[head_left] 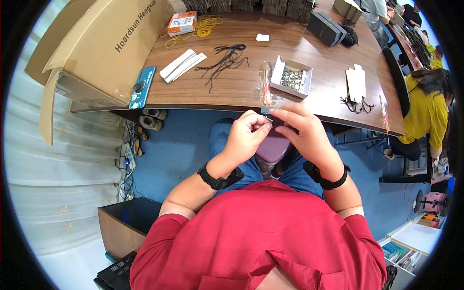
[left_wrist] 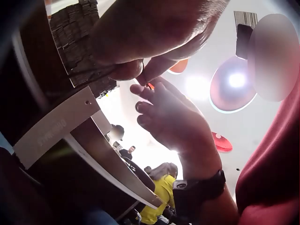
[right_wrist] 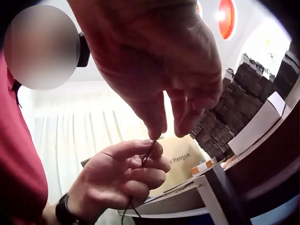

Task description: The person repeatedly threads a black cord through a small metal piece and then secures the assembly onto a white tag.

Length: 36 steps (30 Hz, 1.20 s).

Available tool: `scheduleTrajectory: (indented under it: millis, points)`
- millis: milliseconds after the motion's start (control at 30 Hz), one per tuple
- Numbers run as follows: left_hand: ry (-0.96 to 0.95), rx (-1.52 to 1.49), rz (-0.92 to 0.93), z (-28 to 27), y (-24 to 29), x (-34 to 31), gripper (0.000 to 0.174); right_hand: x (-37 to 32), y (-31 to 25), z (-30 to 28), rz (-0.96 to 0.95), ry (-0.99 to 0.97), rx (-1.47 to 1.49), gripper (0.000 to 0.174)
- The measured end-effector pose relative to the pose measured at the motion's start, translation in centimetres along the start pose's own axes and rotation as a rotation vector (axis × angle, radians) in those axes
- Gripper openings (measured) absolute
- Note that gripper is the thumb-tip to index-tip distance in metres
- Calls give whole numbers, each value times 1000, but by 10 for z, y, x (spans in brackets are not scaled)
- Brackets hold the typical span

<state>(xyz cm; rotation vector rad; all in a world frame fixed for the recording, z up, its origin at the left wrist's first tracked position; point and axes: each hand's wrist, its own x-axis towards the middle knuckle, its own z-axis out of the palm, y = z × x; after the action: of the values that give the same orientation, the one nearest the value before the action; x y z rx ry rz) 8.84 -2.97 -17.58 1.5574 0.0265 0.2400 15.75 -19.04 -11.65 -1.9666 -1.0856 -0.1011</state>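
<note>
A thin black cord point(right_wrist: 148, 154) runs between my two hands over the lap, near the table's front edge. My left hand point(head_left: 249, 134) pinches it between thumb and curled forefinger, and loose ends hang below the palm in the right wrist view. From above, my right hand point(head_left: 304, 129) brings its fingertips together on the cord's upper end, its other fingers spread apart. A pale tag point(left_wrist: 58, 126) with a small hole and faint print shows close to the left hand in the left wrist view.
On the table point(head_left: 232, 89) lie black cords point(head_left: 227, 60), white strips point(head_left: 182, 65), an open box of small dark parts point(head_left: 292, 77) and corded white tags point(head_left: 356, 84). A large carton point(head_left: 104, 53) stands left. A purple stool point(head_left: 274, 147) is between the knees. People sit at right.
</note>
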Motion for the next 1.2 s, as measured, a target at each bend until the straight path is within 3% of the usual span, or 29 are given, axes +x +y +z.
scheduleTrajectory:
  millis: [100,233,333,433,533,600,633,700,733,800,900,1033,1133,1200]
  points:
    - [-29,12,76,-2,-6,2,5,1,11,2,-131,-27,-79,20]
    - [-69,-203,-177,-5,7,-1,6,1,10,1,-158,-30,-114,13]
    - [-96,-325,-238,-7,13,1,7,-5,7,2,165,-60,173,7]
    - [-127,-321,-260,-10,18,3,7,-9,18,5,614,-85,674,5]
    - [-137,-113,-152,-13,13,4,8,-12,24,8,648,-75,825,7]
    - [-109,135,55,-16,-5,6,8,-15,23,15,621,24,643,6]
    - [-84,172,44,-18,-10,5,8,-16,21,18,605,73,552,5]
    - [-37,244,25,-19,-11,4,9,-17,15,22,191,163,78,10]
    - [-30,24,-133,-19,-8,3,9,-18,15,27,-24,240,-74,13]
    - [-13,-416,-446,-20,0,2,10,-22,17,37,-196,313,-206,15]
    - [6,-843,-567,-17,-11,3,12,-29,20,49,-293,279,-294,15]
    - [-24,-645,-552,-13,-12,-2,12,-27,16,49,-311,184,-308,14]
    - [-10,-3,-92,-11,-12,-4,10,-20,18,42,-314,192,-249,13]
    - [-63,80,-50,-11,-8,-5,8,-17,19,38,-216,185,-203,13]
